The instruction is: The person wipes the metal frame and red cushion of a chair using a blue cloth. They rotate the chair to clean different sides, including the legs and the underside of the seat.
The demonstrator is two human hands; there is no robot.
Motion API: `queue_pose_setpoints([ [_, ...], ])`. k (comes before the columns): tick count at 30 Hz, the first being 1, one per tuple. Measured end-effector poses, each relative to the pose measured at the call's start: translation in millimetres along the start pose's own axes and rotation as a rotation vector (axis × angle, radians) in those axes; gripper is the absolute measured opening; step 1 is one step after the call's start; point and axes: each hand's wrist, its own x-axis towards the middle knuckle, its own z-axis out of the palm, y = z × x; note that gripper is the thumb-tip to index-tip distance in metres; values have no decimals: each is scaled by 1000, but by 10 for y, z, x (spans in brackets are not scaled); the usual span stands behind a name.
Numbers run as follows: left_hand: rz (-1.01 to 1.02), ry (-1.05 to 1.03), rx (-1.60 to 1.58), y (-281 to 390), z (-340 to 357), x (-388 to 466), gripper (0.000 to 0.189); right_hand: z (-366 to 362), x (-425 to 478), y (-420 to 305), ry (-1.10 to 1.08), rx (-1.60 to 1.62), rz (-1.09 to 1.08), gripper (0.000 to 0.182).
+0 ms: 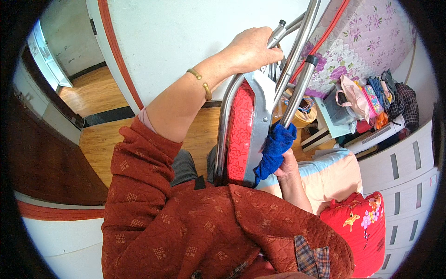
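Note:
A folding chair with a red floral seat pad (240, 136) and steel tube frame (222, 139) is held folded and upright before me. My left hand (256, 48), with a brass-coloured bangle (208, 91) on the wrist, grips the frame near its upper end, beside a black-capped tube end (282, 23). Low on the chair's right side, my right hand (288, 164) holds a blue cloth (278, 148). The cloth is bunched around a steel leg (299, 90) with a black foot cap (312, 60). Some of the right fingers are hidden behind the cloth.
A padded seat or bed with a peach-and-blue cover (331, 171) and a red embroidered cushion (359, 223) lie to my right. Beyond are a clear plastic bin (339, 108), piled clothes (400, 101) and white drawers (400, 191). A doorway opens at left over wood flooring (101, 146).

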Motion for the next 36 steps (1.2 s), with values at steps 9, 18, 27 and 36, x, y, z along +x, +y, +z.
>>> queue_pose_setpoints([
  [9, 262, 445, 78, -128, -6, -372, 25, 111, 2, -35, 58, -49, -72, 59],
  [18, -157, 119, -798, -405, -185, -1119, 31, 133, 113, 7, 107, 36, -75, 68],
  [27, -109, 14, -1376, 94, -179, -1117, 70, 110, 119, 9, 113, 47, -85, 58],
  [36, -272, 74, -779, -129, 314, -1415, 69, 466, 114, -9, 139, -63, -161, 46],
])
